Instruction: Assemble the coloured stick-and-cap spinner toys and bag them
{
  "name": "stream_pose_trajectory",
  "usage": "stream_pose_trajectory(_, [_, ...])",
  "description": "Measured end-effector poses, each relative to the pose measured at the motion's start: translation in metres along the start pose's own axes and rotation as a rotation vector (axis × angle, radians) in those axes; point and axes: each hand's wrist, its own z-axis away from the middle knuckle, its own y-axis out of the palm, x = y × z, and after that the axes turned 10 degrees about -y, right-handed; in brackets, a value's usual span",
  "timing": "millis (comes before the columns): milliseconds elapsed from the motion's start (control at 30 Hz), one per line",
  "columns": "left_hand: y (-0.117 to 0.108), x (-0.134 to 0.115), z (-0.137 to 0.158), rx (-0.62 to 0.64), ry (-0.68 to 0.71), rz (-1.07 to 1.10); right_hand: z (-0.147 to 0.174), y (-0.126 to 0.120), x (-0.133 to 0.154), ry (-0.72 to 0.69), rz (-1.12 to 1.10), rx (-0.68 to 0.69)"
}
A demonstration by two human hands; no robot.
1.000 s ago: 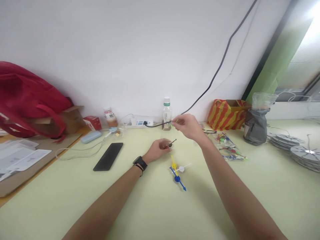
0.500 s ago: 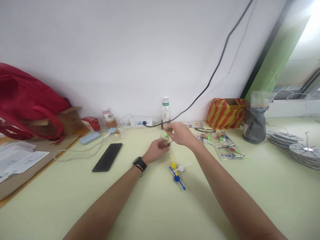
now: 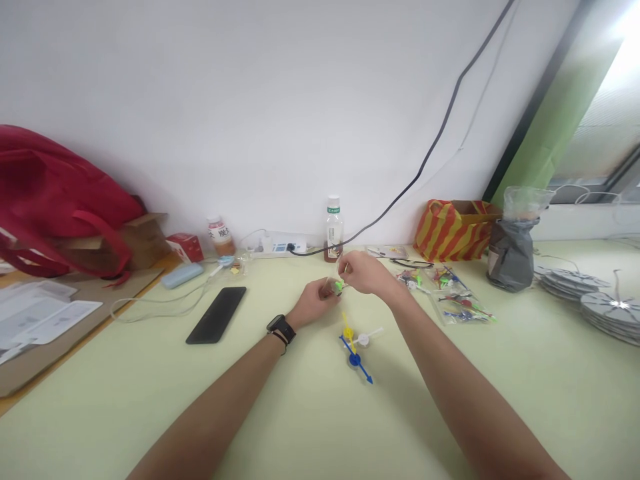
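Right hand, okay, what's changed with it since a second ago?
The right hand came down closer to the left hand, apparently letting go of the green piece, now at the left hand. The yellow spinner, white spinner and blue spinner stayed put.

1. Two hands showed: one left hand [image 3: 313, 301] and one right hand [image 3: 364, 272].
2. Three loose arrow pieces lay on the surface [image 3: 280, 413]: one yellow arrow [image 3: 349, 332], one white arrow [image 3: 363, 340], one blue arrow [image 3: 355, 360].
3. One green piece [image 3: 339, 286] showed at the left hand.
4. There were two bottles: one green-labelled bottle [image 3: 333, 233], one white-labelled bottle [image 3: 220, 235].
5. Grey discs [image 3: 613, 308] made two stacks, their layers too blurred to count.
6. There was one phone [image 3: 216, 315], one wristwatch [image 3: 281, 327] and one striped bag [image 3: 443, 230].
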Motion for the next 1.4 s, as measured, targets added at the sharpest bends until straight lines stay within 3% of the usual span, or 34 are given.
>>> stream_pose_trajectory(133, [0.001, 0.000, 0.000, -0.013, 0.003, -0.022, -0.001, 0.001, 0.001, 0.006, 0.073, -0.063])
stream_pose_trajectory(300, [0.001, 0.002, 0.000, 0.004, 0.024, 0.011, -0.001, -0.003, 0.002, -0.058, -0.175, -0.024])
stream_pose_trajectory(367, [0.000, 0.003, 0.001, -0.011, 0.024, -0.025, -0.001, -0.003, 0.001, -0.030, -0.173, -0.030])
stream_pose_trajectory(533, [0.000, 0.007, 0.000, -0.050, -0.032, -0.086, 0.001, -0.008, -0.003, -0.040, -0.082, -0.133])
stream_pose_trajectory(700, [-0.003, 0.009, -0.005, -0.121, -0.088, 0.107, 0.009, -0.031, 0.002, -0.176, -0.151, -0.296])
stream_pose_trajectory(767, [-0.006, 0.009, -0.006, -0.153, -0.098, 0.182, 0.013, -0.039, 0.002, -0.255, -0.242, -0.210])
stream_pose_trajectory(900, [-0.011, 0.013, -0.008, -0.144, -0.157, 0.221, 0.016, -0.042, -0.006, -0.351, -0.351, 0.106])
stream_pose_trajectory(1000, [-0.011, 0.015, -0.008, -0.140, -0.176, 0.246, 0.012, -0.032, -0.016, -0.384, -0.287, 0.092])
stream_pose_trajectory(1067, [-0.010, 0.014, -0.007, -0.145, -0.186, 0.285, 0.009, -0.024, -0.022, -0.386, -0.298, 0.162])
stream_pose_trajectory(1267, [-0.010, 0.010, -0.007, -0.165, -0.266, 0.348, 0.002, 0.008, -0.029, -0.071, -0.261, 0.481])
stream_pose_trajectory(1400, [-0.011, 0.012, -0.009, -0.198, -0.281, 0.363, -0.003, 0.034, -0.023, -0.078, -0.298, 0.706])
